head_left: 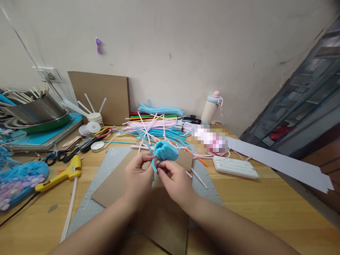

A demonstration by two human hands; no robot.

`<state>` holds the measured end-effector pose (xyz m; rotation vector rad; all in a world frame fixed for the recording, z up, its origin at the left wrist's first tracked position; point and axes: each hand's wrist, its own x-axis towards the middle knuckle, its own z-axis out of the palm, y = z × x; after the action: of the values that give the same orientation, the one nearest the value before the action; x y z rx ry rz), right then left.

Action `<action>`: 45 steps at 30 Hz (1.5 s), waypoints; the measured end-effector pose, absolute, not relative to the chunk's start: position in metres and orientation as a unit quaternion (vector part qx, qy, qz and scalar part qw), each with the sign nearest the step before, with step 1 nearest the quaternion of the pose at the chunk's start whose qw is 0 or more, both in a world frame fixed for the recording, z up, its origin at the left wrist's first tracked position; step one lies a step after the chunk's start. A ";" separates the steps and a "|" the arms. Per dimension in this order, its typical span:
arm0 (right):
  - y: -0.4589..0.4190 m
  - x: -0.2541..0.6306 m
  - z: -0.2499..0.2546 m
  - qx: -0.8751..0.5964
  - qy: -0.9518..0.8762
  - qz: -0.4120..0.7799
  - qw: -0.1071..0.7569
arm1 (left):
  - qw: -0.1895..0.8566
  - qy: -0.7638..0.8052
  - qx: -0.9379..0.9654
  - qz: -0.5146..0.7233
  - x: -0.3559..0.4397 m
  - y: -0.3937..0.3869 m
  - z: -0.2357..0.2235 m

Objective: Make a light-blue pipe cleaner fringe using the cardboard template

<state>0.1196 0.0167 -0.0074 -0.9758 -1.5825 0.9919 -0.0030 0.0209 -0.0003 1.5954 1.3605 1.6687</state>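
In the middle of the head view, a fuzzy blue bundle of bent pipe cleaners (166,151) is held up above the cardboard. My left hand (140,173) is closed, pinching the blue pipe cleaner ends at the bundle's base. My right hand (174,180) is closed as well, thumb and fingertips pinching a short blue pipe cleaner end (154,165) that hangs down between both hands. Beneath them lie sheets of brown cardboard (167,223) on a grey cutting mat (87,205).
Loose pipe cleaners (156,125) in several colours pile up behind my hands. At left lie a yellow glue gun (60,175), black-handled scissors (55,156) and a blue fuzzy piece with flowers (21,184). A white power bank (235,167) and a bottle (211,109) are at right.
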 end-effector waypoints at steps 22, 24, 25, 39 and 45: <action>0.022 0.112 -0.009 -0.267 -0.155 0.822 0.478 | -0.032 0.423 0.779 0.461 -0.015 0.020 -0.007; 0.025 0.113 -0.011 -0.289 -0.172 0.803 0.493 | 0.024 0.416 0.777 0.472 -0.013 0.017 -0.005; 0.026 0.113 -0.011 -0.297 -0.189 0.790 0.502 | 0.062 0.421 0.764 0.484 -0.012 0.015 -0.003; 0.027 0.113 -0.015 -0.299 -0.293 0.736 0.531 | 0.284 0.541 0.725 0.318 -0.004 0.010 -0.004; 0.030 0.116 -0.016 -0.301 -0.245 0.756 0.527 | 0.274 0.525 0.749 0.297 0.002 0.008 -0.007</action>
<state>0.1160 0.0301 -0.0157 -0.7200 -0.5863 1.8058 0.0022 0.0078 -0.0067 2.0126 1.4126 0.7993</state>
